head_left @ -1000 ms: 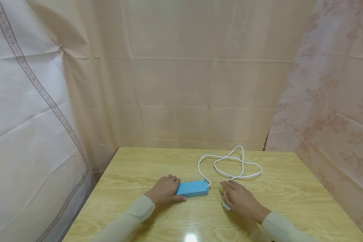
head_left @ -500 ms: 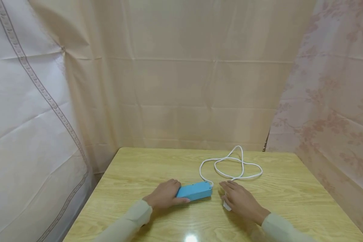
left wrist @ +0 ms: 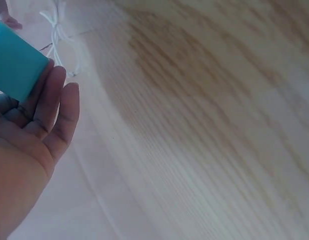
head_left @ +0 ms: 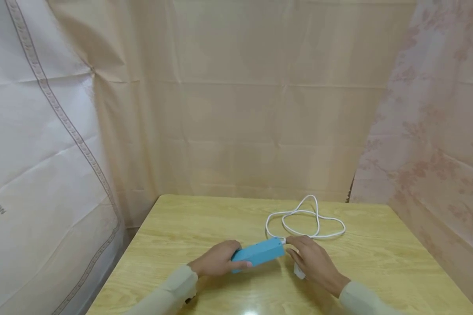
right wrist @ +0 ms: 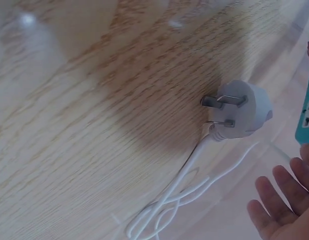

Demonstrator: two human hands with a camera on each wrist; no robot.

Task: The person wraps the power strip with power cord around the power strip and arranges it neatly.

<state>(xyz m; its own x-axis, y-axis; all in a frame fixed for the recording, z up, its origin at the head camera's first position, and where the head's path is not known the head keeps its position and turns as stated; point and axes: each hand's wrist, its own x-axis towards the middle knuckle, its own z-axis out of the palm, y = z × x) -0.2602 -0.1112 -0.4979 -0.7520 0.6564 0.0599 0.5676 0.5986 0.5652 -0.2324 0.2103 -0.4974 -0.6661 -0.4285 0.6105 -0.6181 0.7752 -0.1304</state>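
Note:
My left hand (head_left: 217, 259) grips a blue power strip (head_left: 261, 252) by its left end, thumb along the near side. The strip is tilted, its right end higher and off the table. White sockets show on its face in the right wrist view. Close to the strip's cord end are the fingertips of my right hand (head_left: 316, 261), fingers loosely extended; whether they touch it is hard to tell. A white three-prong plug (right wrist: 242, 109) lies below the right hand, not held, partly hidden by it in the head view.
A white cord (head_left: 317, 218) runs from the strip in loose loops on the wooden table (head_left: 189, 218) behind the right hand. Beige curtain cloth (head_left: 228, 109) hangs at the back, with patterned cloth on both sides.
The left hand has raised and tilted the power strip, bringing its cord end rightward to the right hand. The right hand's fingers have spread slightly; the cord has shifted a little.

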